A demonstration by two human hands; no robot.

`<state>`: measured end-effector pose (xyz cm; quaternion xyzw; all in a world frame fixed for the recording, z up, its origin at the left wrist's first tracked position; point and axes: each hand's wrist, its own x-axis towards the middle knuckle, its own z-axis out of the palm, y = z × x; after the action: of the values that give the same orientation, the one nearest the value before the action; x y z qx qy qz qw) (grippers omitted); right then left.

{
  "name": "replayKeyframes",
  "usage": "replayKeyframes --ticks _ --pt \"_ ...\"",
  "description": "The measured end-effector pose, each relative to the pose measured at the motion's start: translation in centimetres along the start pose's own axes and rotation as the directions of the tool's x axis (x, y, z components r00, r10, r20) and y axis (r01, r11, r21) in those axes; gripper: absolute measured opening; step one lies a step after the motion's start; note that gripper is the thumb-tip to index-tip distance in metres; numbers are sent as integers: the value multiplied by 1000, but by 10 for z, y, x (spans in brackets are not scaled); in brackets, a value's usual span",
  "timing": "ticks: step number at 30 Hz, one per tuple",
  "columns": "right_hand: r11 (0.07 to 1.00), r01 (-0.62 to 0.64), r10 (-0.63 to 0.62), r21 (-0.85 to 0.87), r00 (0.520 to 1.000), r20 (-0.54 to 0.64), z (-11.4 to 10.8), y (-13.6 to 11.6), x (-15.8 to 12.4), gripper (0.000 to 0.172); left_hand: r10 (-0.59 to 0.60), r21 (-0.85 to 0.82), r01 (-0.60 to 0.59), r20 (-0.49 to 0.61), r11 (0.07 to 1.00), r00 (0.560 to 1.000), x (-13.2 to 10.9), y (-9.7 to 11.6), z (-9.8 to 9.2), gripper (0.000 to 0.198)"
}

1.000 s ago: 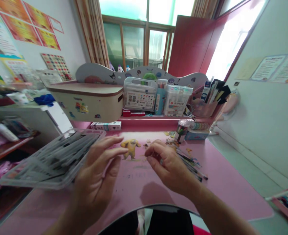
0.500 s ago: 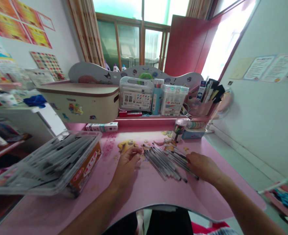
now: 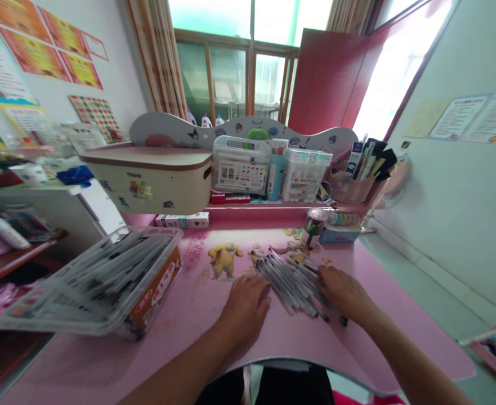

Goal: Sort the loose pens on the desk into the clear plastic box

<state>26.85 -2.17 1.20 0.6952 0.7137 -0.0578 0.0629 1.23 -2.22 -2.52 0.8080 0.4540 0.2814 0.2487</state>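
A row of several grey pens lies spread on the pink desk, slanting from the far left to the near right. My left hand rests palm down at the left side of the row, fingers curled against the pens. My right hand lies on the right end of the row, fingers bent over the pen tips. Neither hand lifts anything. A clear plastic box packed with more pens, with an orange label, sits at the desk's left edge.
A raised shelf at the back holds a cream storage box, clear marker cases and a pen holder. A small jar and tape rolls stand behind the pens. A cluttered shelf is on the left.
Both hands came down from the air onto the desk and closed in on either side of the pens. The left hand slid nearer along the row's left edge.
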Motion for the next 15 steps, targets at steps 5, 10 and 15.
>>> replayKeyframes --ticks 5,10,15 --pt "998 22 -22 57 1000 15 -2 7 0 18 74 27 -77 104 997 992 2 5 -1 38" --pt "993 26 -23 113 999 -31 -14 5 3 14 88 -47 -83 115 995 989 2 4 -3 41" --pt "773 370 -320 515 929 -187 -35 -42 7 15 -141 -500 94 -58 861 988 1 6 -10 28"
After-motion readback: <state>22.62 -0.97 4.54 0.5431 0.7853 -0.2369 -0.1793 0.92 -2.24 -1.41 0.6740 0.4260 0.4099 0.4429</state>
